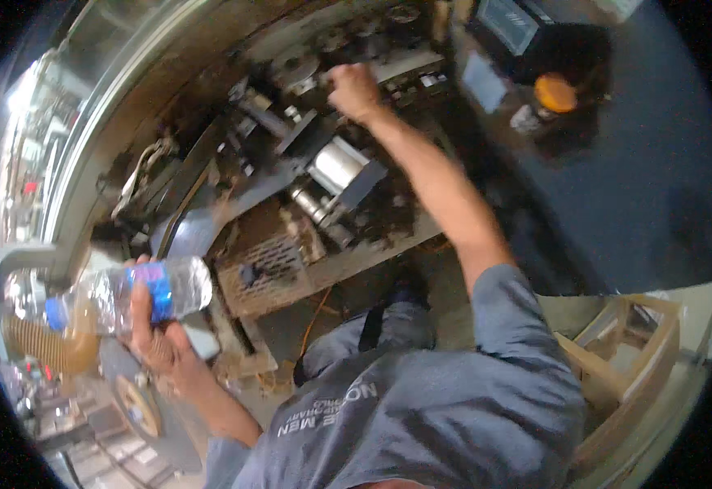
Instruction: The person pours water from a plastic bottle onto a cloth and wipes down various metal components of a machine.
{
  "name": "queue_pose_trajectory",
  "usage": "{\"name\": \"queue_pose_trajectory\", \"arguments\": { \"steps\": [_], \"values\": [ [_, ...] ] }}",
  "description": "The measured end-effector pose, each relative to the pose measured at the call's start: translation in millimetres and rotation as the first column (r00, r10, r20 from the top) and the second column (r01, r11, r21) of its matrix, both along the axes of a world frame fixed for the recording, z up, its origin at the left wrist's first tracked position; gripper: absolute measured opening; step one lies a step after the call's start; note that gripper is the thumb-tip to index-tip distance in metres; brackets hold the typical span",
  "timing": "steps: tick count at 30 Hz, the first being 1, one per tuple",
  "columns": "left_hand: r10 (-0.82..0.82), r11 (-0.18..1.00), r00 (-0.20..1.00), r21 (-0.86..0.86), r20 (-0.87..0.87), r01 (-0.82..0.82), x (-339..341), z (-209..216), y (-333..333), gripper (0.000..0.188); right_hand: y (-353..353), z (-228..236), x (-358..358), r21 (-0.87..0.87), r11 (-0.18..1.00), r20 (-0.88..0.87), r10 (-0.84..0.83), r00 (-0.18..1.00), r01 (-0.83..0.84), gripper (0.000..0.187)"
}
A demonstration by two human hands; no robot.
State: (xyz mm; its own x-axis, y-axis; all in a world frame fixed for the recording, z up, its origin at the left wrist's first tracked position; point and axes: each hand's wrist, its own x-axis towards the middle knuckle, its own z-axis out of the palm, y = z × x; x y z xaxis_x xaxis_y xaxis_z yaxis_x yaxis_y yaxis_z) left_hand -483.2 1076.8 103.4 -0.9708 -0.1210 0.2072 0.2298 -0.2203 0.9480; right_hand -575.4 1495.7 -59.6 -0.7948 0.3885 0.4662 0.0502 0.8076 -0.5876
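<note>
My left hand (158, 336) is wrapped round a clear plastic bottle (189, 285) with a blue cap and a blue label. The bottle lies nearly level, its cap toward the left. My right arm stretches out over a dark, dirty machine bench, and my right hand (355, 91) is closed at its far side, among small metal parts. Whatever those fingers hold, if anything, I cannot make out. Below that hand sits a shiny metal cylinder (338, 166) in a machine fixture, with a smaller metal cylinder (308, 200) beside it.
A perforated metal plate (268, 273) lies at the bench's near left. On the dark table (641, 212) to the right stand a black box (527, 37) and an orange-lidded jar (555, 94). A ribbed tan hose (38, 342) is at left; a wooden crate (661, 346) stands lower right.
</note>
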Motion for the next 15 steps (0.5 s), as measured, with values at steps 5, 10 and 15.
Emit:
{"name": "queue_pose_trajectory", "arguments": {
  "steps": [5,10,15],
  "values": [
    [-0.173,0.758,0.954,-0.651,-0.243,-0.028,33.2,-1.6,-18.8,0.055,-34.0,-51.6,-44.5,-0.009,0.999,-0.061,0.049,0.997,-0.049,0.013],
    [-0.357,0.771,0.777,-0.633,-0.518,-0.067,-31.6,-44.3,-39.4,0.083,-37.6,-30.3,-6.4,-0.121,0.992,-0.075,-0.040,0.996,0.031,0.010],
    [-0.133,0.971,0.939,-0.149,0.317,0.188,11.3,1.4,-19.3,0.050,-32.1,-31.8,-21.1,-0.042,0.998,-0.041,0.040,0.998,-0.042,0.016]
  ]
}}
